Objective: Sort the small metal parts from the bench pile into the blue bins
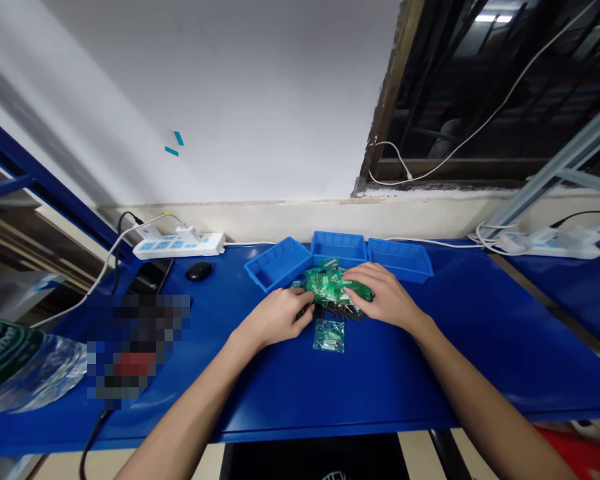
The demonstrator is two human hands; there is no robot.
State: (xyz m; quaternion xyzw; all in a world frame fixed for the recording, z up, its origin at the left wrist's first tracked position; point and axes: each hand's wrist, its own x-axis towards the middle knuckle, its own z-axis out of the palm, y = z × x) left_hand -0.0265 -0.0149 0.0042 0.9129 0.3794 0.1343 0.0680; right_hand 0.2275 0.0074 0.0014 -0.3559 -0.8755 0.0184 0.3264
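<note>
A heap of small green-tinted plastic packets lies on the blue table in front of me. My right hand is closed at the heap's right side, with a green plastic packet between thumb and fingers. At the left edge of the heap, my left hand has its fingers curled together; what they hold, if anything, is hidden. Dark screw-like pieces lie loose below the heap, between the hands. Closer to me, a single clear packet with small light parts inside lies flat.
Behind the heap stand three blue bins: left, middle and right. To the left are a black mouse, a phone, a power strip and a large bottle. Another power strip lies at right.
</note>
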